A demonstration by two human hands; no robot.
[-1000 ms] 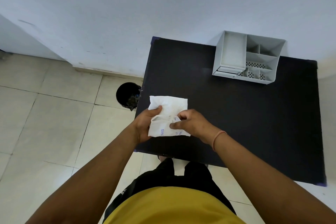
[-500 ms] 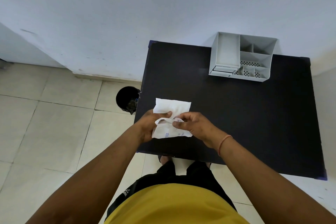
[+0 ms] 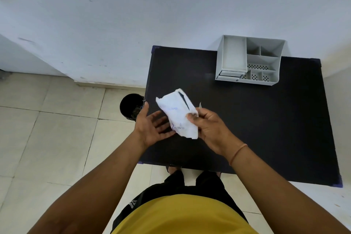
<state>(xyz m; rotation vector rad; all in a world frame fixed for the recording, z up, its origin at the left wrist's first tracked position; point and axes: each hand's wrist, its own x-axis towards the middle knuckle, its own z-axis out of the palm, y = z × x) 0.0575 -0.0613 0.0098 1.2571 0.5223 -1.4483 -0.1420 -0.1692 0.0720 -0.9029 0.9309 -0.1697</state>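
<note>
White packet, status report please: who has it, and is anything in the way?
Right hand pinches white packet, held over black table. Left hand open, palm up beside it. Nothing blocking; grey organizer far back.

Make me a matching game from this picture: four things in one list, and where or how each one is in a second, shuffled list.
Things:
1. white packet
2. left hand
3. grey organiser
4. black bin

Places or states:
a. on the floor beside the table
b. open, palm up
c. pinched in the right hand
d. on the table's far right corner

Pairs: 1-c, 2-b, 3-d, 4-a.
</note>
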